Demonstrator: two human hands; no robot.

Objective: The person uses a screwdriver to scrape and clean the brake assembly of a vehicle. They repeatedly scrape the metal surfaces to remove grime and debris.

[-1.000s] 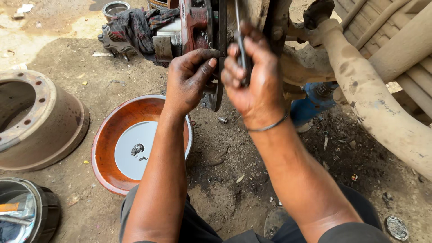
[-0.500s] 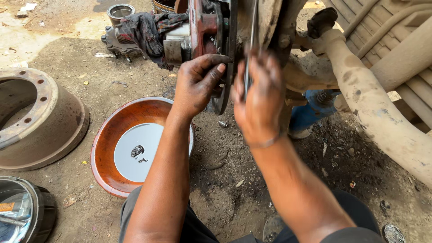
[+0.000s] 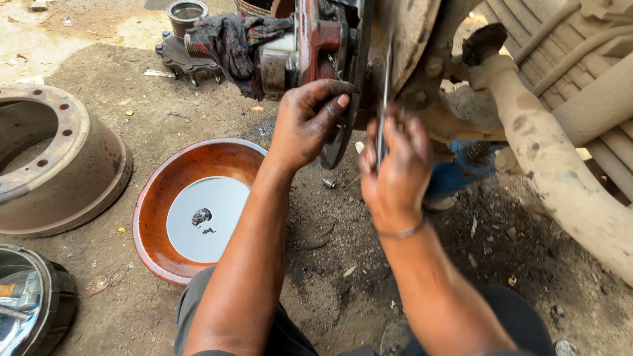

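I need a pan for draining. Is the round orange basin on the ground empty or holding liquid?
Holding liquid: the round orange basin has a pale reflective pool with dark bits in it.

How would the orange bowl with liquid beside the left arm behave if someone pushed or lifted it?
The orange bowl is wide and shallow and sits flat on the dirt, so it would likely slide rather than tip. The pooled liquid would probably slosh toward the low rim when moved. Its glossy inner wall looks wet, so it may be slippery to grip.

Two hands: left, right. One drum left, one bowl near, one rag far, one axle right.
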